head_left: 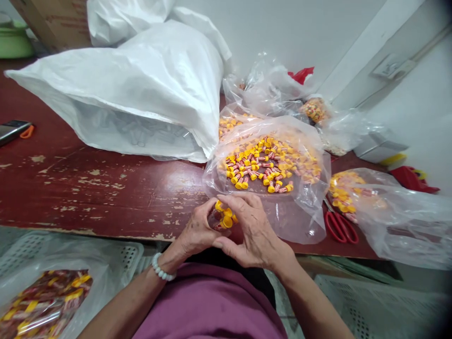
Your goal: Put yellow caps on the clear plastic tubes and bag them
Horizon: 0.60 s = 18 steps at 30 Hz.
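Note:
Close to the table's front edge, my left hand [199, 230] curls around a cluster of small bottles with yellow caps [226, 216]. Something clear, like a plastic container, seems to surround them, though my fingers hide most of it. My right hand [252, 230] arches over from the right, its fingers stretched towards the caps and its thumb spread apart below. Its fingertips reach my left hand. Just beyond, an open clear plastic bag [300, 221] lies on the table with many more red-and-white, yellow-capped little bottles [247, 167] inside.
A large white sack [148, 80] lies at the back left, clear plastic pieces in its mouth. Red-handled scissors [341, 228] rest beside another bag [406, 221] at right. A phone [14, 131] is far left. Below the table stand white baskets [132, 254] and a filled bag [102, 273].

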Motion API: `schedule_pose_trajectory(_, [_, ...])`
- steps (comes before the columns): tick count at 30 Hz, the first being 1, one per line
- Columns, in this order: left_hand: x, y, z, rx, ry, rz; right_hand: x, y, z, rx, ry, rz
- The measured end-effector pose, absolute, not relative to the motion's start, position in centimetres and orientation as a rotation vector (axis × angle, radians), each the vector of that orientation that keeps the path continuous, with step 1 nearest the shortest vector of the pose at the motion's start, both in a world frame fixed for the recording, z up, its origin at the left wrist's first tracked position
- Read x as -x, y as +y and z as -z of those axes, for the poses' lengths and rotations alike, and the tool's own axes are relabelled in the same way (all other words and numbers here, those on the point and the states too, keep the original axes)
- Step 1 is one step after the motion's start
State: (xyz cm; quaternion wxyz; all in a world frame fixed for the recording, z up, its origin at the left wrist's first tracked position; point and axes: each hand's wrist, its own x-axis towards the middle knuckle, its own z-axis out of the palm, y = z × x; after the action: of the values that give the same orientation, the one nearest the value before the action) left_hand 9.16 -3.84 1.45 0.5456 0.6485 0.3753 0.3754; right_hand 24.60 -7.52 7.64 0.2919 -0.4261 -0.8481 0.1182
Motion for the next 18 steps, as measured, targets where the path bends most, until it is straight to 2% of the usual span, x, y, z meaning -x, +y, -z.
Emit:
schedule_pose_trajectory(8, [-9.1,-3.5,-1.6,-1.458,1.003,-0.890,-25.6,-6.1,-6.4,1.156,-2.122,-0.542])
schedule_pose_trajectory(12, [-9.0,-3.2,-1.9,-1.447,1.025,-0.906,-29.2,-1.5,-4.2,1.598,-1.797,-0.277])
schedule_pose_trajectory(14, [-9.1,-3.3,-1.9,-1.478,1.024,-0.910,-30.3,0.5,-2.7,1.800,-1.868,-0.150])
schedule_pose_trajectory(18, [-9.1,-3.5,-1.7,-1.561,1.024,-0.899,-30.8,2.1,-0.5,1.968,-2.015,-0.109])
